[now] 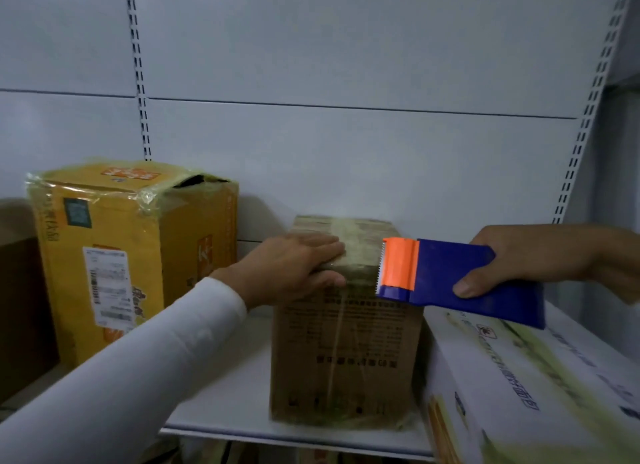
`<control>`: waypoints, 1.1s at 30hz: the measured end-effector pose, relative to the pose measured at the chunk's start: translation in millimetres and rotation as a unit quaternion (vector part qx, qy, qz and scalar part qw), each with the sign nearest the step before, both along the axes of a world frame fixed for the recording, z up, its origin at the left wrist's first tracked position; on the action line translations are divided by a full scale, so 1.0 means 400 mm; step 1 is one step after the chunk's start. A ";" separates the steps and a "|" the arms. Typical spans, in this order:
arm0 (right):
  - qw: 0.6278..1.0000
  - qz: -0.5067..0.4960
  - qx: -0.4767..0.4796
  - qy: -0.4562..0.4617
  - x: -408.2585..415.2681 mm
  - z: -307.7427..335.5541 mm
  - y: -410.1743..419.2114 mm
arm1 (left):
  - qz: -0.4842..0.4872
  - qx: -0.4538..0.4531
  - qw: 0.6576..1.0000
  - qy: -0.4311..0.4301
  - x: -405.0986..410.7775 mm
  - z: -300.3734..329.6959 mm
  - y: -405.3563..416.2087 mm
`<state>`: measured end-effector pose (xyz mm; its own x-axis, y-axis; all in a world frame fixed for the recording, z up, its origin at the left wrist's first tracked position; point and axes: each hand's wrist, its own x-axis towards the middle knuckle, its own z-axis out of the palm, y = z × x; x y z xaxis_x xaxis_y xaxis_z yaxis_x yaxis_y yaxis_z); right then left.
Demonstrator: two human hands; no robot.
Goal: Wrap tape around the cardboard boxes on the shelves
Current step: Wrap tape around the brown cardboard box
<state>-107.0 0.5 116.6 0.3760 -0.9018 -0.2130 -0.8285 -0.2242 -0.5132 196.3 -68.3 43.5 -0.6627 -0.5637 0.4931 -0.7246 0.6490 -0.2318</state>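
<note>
Left hand (294,262) flat, thumb hooked over the edge, steadies brown box (346,352); right hand (526,259) grips tape dispenser (457,276) at its taped top.

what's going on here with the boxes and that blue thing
A person is taping cardboard boxes on a shelf. The left hand lies on the top front edge of the brown box in the middle, thumb against its front. The right hand grips a blue and orange tape dispenser, its toothed end at the box's top right corner. Tape already runs over the box's top. A taped yellow box stands to the left and a white box lies to the right.
</note>
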 end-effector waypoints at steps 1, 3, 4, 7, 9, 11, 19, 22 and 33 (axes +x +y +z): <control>1.000 0.001 -0.003 -0.005 0.000 -0.002 0.000 | 0.007 -0.001 1.000 -0.010 0.001 -0.005 -0.012; 1.000 0.005 -0.002 -0.010 -0.001 -0.007 -0.004 | 0.002 -0.014 1.000 -0.007 0.019 -0.012 -0.033; 1.000 0.009 0.004 -0.010 -0.001 -0.007 -0.007 | -0.011 -0.018 1.000 -0.003 0.028 -0.013 -0.037; 0.999 0.025 0.027 0.007 -0.027 0.000 -0.004 | -0.046 -0.016 0.999 0.010 0.062 -0.017 -0.050; 0.999 0.019 0.038 0.005 -0.082 0.010 0.003 | -0.059 -0.022 0.998 0.018 0.088 -0.022 -0.057; 0.999 0.001 0.048 -0.009 -0.145 0.019 0.014 | -0.062 -0.014 0.998 0.026 0.101 -0.023 -0.060; 0.996 -0.087 0.004 -0.034 -0.191 -0.060 0.011 | -0.088 -0.034 0.995 -0.005 0.019 -0.001 -0.027; 0.995 -0.094 -0.002 -0.044 -0.171 -0.089 0.003 | -0.015 -0.051 0.996 -0.070 -0.014 0.031 0.008; 0.995 -0.094 -0.025 0.024 -0.172 -0.062 -0.001 | -0.023 -0.058 0.996 -0.070 -0.236 -0.013 -0.011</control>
<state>-176.0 -0.1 91.6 0.1904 -0.9652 -0.1791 -0.8818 -0.0879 -0.4634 101.8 -72.7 38.5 -0.7537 -0.4754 0.4539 -0.6496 0.6439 -0.4043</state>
